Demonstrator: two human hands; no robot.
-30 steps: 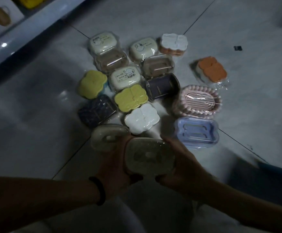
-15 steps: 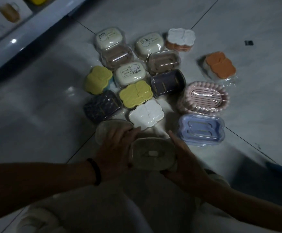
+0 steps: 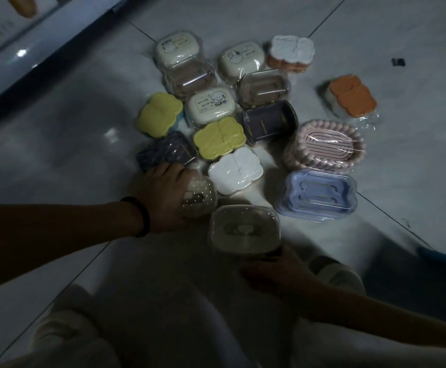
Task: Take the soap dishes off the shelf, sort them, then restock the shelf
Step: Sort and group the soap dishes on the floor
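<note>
The tiled floor [image 3: 57, 155] carries the whole spread of wrapped soap dishes [image 3: 217, 136], well apart from the shelf [image 3: 28, 53] at far left, so restocking has not begun. Your left hand [image 3: 163, 192] cups the dotted beige dish [image 3: 199, 200] at the group's near left; the clear-lidded dish [image 3: 244, 229] lies just right of it, with your right hand [image 3: 272, 272] at its near edge, fingers too dark to read. The pieces crowd together in slick wrap, so dragging either dish could knock the white dish [image 3: 235, 170] beside them out of its group.
</note>
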